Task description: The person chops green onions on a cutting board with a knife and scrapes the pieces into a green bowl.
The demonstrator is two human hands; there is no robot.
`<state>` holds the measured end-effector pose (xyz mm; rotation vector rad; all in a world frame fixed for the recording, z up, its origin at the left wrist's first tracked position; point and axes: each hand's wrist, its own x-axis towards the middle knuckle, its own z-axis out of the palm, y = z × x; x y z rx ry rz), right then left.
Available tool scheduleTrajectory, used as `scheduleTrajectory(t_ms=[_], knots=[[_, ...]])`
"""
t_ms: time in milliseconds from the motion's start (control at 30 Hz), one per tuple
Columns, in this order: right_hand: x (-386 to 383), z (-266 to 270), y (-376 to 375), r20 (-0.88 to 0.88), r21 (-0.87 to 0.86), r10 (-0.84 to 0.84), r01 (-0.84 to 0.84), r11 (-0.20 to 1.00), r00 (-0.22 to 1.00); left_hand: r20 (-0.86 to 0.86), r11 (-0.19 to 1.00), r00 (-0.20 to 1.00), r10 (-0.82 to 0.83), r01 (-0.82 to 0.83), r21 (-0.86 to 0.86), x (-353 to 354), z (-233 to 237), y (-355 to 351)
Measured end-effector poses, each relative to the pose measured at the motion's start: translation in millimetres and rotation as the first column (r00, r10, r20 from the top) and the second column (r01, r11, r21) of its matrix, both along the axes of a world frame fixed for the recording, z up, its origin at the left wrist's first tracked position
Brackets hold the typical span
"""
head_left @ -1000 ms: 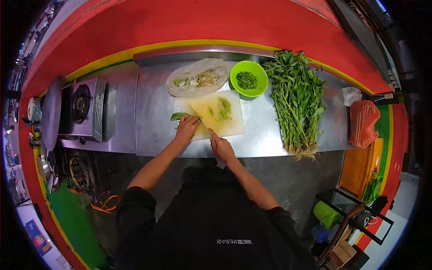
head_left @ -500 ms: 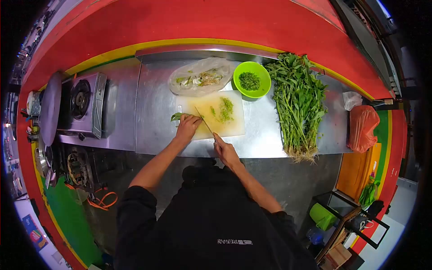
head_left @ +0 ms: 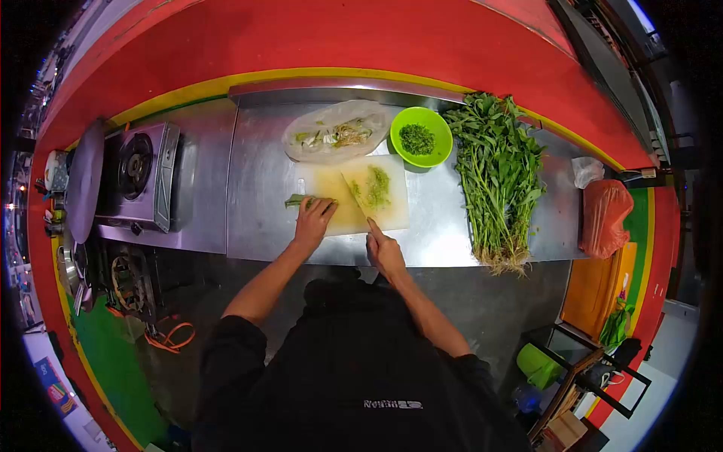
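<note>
Red wall (head_left: 339, 41) curves behind a shiny metal desk (head_left: 433, 218), a yellow stripe (head_left: 361, 73) along its foot; a stove (head_left: 139, 173) sits off to my left, a red bag (head_left: 605, 218) far to my right, and dark floor (head_left: 467, 297) shows on my side. On the desk lies a pale cutting board (head_left: 395, 215); beyond it are an open see-through bag (head_left: 337, 134) of scraps and a green bowl (head_left: 446, 151) of chopped leaves, with a big rooted bunch (head_left: 501, 173) to the right.

My knife (head_left: 358, 196) lies slantwise over the board, tip away from me and leftward, handle end toward me; cut bits (head_left: 378, 188) lie right of the blade. My right hand (head_left: 387, 254) has its grip closed round the handle; my left hand (head_left: 312, 222) — fingers bunched — pins green stalks (head_left: 295, 200) at the board's left side, leafy ends poking out leftward.
</note>
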<state>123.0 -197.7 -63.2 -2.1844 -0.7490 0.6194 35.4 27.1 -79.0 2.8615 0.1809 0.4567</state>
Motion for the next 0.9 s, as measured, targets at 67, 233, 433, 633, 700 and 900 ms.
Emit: scheduleTrajectory(t_ms=[67, 233, 433, 633, 700, 900], knots=[[4.2, -0.6, -6.5, -0.04, -0.009, -0.027, 0.026, 1.0, 0.999, 0.026, 1.0, 0.999, -0.021, 0.022, -0.022, 1.0, -1.6, 2.2], [5.3, 10.5, -10.7, -0.081, 0.049, -0.063, 0.067, 0.997, 0.995, 0.092, 0.994, 0.991, -0.095, 0.1, -0.044, 5.6, -15.7, 12.3], [-14.4, 23.3, -18.9, -0.203, 0.023, -0.065, 0.071, 0.997, 0.977, 0.107, 0.983, 0.98, -0.169, 0.176, -0.06, 17.4, -13.2, 17.2], [-31.6, 13.5, -28.1, -0.221, 0.012, -0.041, 0.045, 0.999, 0.974, 0.11, 0.974, 0.972, -0.207, 0.216, -0.075, 21.8, -20.6, 22.5], [-31.6, 5.9, -30.5, -0.197, 0.044, -0.037, 0.047, 0.998, 0.98, 0.1, 0.977, 0.975, -0.198, 0.205, -0.065, 22.2, -21.8, 22.7], [-14.1, 3.9, -37.6, -0.177, 0.007, -0.094, 0.097, 0.995, 0.98, 0.083, 0.986, 0.983, -0.165, 0.165, 0.008, 22.2, -18.2, 21.4]])
